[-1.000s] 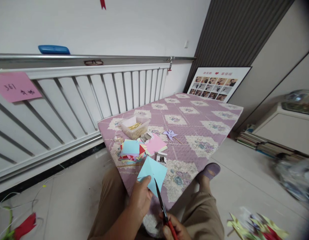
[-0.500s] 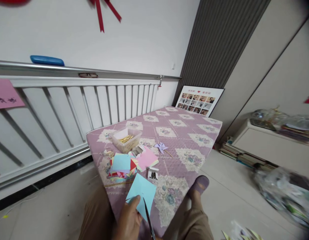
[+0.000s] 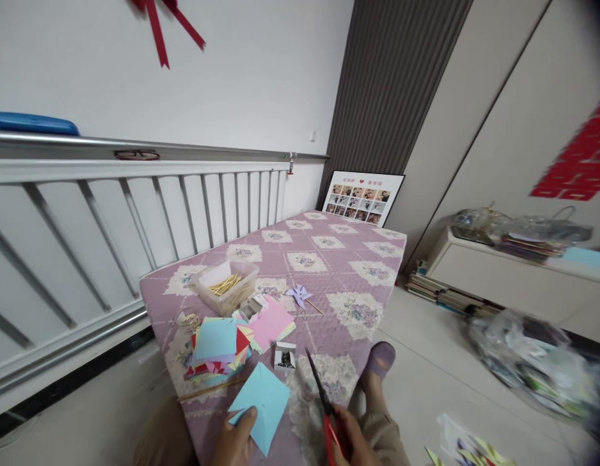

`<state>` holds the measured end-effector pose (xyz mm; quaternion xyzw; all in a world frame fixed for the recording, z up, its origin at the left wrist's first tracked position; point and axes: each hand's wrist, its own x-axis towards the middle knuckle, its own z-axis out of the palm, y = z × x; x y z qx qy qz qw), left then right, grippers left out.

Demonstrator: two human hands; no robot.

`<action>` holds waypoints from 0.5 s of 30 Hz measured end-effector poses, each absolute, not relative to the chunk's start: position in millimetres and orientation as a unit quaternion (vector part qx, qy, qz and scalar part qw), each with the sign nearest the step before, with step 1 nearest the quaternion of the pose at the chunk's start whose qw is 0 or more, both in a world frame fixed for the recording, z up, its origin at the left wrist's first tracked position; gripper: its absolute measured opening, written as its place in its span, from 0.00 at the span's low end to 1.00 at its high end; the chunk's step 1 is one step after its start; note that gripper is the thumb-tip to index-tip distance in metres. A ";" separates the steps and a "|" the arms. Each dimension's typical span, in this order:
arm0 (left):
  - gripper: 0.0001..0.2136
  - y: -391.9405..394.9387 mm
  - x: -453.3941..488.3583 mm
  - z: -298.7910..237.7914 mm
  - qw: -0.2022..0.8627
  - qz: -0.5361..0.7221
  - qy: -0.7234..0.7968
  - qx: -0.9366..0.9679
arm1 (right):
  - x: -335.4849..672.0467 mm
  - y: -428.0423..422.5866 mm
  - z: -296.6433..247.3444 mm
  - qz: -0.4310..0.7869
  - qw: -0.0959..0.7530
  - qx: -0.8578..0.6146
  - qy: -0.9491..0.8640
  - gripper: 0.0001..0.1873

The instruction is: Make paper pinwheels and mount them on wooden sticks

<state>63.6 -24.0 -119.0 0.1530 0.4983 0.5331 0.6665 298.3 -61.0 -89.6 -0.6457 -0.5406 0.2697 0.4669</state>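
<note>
My left hand (image 3: 237, 437) pinches a light blue paper square (image 3: 265, 401) by its near left edge, thumb on top. Cuts run in from some of its corners. In my right hand (image 3: 353, 443) are red-handled scissors (image 3: 323, 398), blades together and pointing up and left, apart from the paper. Just beyond the paper lie a pile of coloured paper squares (image 3: 217, 343), pink paper squares (image 3: 269, 323) and a small white box (image 3: 285, 356) of dark metal bits. A purple paper pinwheel (image 3: 300, 296) on a stick rests farther back.
A clear plastic tub (image 3: 225, 285) of thin golden sticks stands on the table with the purple flowered cloth (image 3: 323, 259). A radiator (image 3: 202, 207) runs along the left. Plastic bags (image 3: 527, 362) and paper pieces (image 3: 474, 450) lie on the floor at right.
The scissors have come away from the blue paper and moved right, and my right hand has come into view. The view has turned to the right. My left hand keeps its hold.
</note>
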 end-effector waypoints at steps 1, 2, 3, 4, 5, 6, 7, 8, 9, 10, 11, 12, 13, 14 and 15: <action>0.16 -23.5 65.4 -122.4 0.659 0.524 0.514 0.161 | 296.7 -60.3 -96.7 0.236 0.449 -0.660 -0.554 0.19; 0.17 -22.9 66.6 -125.9 0.648 0.513 0.535 0.171 | 297.0 -55.3 -102.0 0.208 0.420 -0.673 -0.573 0.20; 0.17 -22.4 67.1 -129.4 0.636 0.501 0.558 0.183 | 298.8 -46.6 -105.6 0.178 0.387 -0.680 -0.597 0.21; 0.17 -22.0 67.1 -132.8 0.623 0.488 0.579 0.195 | 301.5 -35.0 -107.5 0.145 0.349 -0.682 -0.626 0.23; 0.17 -21.8 67.0 -135.8 0.612 0.478 0.595 0.205 | 304.4 -21.9 -108.1 0.109 0.313 -0.684 -0.650 0.23; 0.17 -21.9 66.8 -138.3 0.604 0.472 0.605 0.215 | 307.1 -8.4 -107.9 0.075 0.273 -0.688 -0.669 0.23; 0.17 -22.1 66.9 -140.2 0.597 0.469 0.611 0.223 | 309.1 4.6 -107.3 0.050 0.236 -0.690 -0.682 0.23; 0.17 -22.4 67.2 -141.3 0.590 0.474 0.612 0.229 | 310.2 16.3 -106.8 0.040 0.223 -0.691 -0.686 0.23; 0.17 -22.7 67.8 -141.8 0.583 0.483 0.610 0.233 | 310.5 26.2 -106.5 0.033 0.215 -0.692 -0.688 0.23; 0.17 -23.0 68.6 -141.8 0.577 0.494 0.607 0.235 | 310.0 34.2 -106.7 0.030 0.212 -0.694 -0.688 0.23; 0.16 -23.3 69.3 -141.5 0.570 0.505 0.605 0.235 | 309.0 40.2 -107.4 0.028 0.213 -0.696 -0.686 0.23; 0.16 -23.6 69.9 -141.0 0.562 0.513 0.605 0.234 | 307.7 44.4 -108.5 0.026 0.212 -0.698 -0.684 0.23; 0.15 -23.9 70.2 -140.6 0.558 0.515 0.607 0.235 | 306.3 47.1 -109.9 0.023 0.211 -0.700 -0.682 0.22; 0.15 -24.4 70.1 -140.3 0.555 0.514 0.609 0.237 | 304.9 48.3 -111.5 0.021 0.210 -0.703 -0.679 0.22; 0.15 -24.9 69.8 -140.0 0.554 0.513 0.611 0.240 | 303.6 48.5 -113.1 0.019 0.211 -0.704 -0.678 0.22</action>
